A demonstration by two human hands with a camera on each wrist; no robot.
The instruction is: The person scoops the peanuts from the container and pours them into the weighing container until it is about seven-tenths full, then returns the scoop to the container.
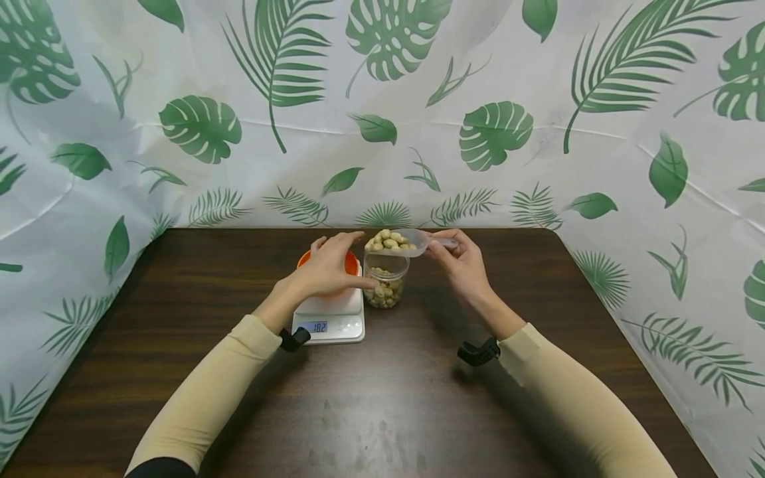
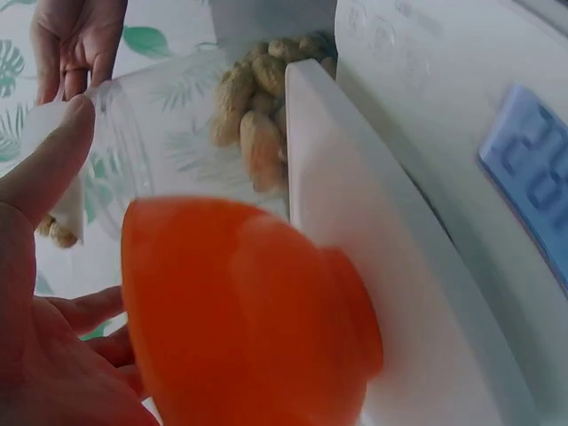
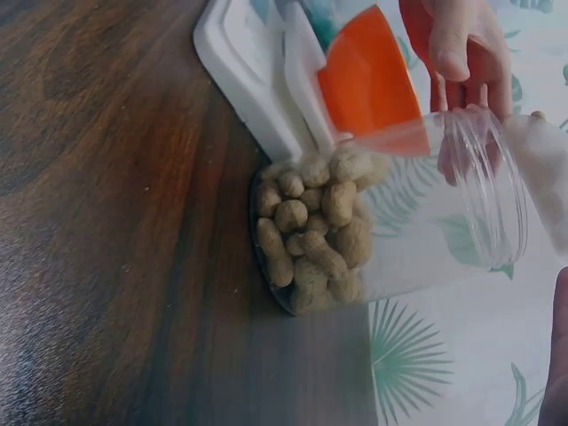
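My right hand (image 1: 468, 265) pinches the handle of a translucent scoop (image 1: 420, 242), which is heaped with unshelled peanuts (image 1: 387, 239). The scoop is above the mouth of a clear jar (image 3: 417, 222), whose lower part contains more peanuts (image 3: 315, 232). My left hand (image 1: 319, 271) spreads its fingers and thumb over an orange bowl (image 2: 240, 311), thumb pointing toward the jar. Whether it touches the bowl or jar I cannot tell. Beneath the bowl stands a white kitchen scale (image 1: 343, 325); its display (image 1: 314, 326) seems to read 18.2.
The jar stands on the dark wooden table (image 1: 382, 405), close against the scale's right side. Behind the table hangs a white cloth (image 1: 430, 146) printed with green leaves. Each wrist wears a black strap (image 1: 478, 352).
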